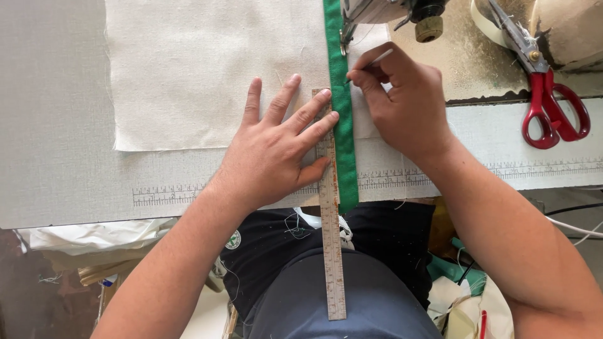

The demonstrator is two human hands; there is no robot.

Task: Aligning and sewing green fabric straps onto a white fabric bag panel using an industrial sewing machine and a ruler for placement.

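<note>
Two hands work side by side over one green strip, with a wooden ruler between them. The left hand lies flat, fingers spread, pressing the upper end of the ruler down onto the cream cloth; its fingertips reach the left edge of the strip. The right hand is closed in a pinch on a thin white marking pencil, whose tip meets the strip just beyond the top of the ruler.

The strip runs straight away from the person, its long axis in line with the ruler and touching the ruler's right edge. Its near end hangs over the table edge; its far end passes under the sewing machine at the top of the view. The right hand is the nearer to the marked point; the left hand sits just beside it, across the strip.

The ruler overhangs the table toward the person's lap. A printed measuring scale runs along the table's near edge. Red-handled scissors lie well apart to the right, untouched.
</note>
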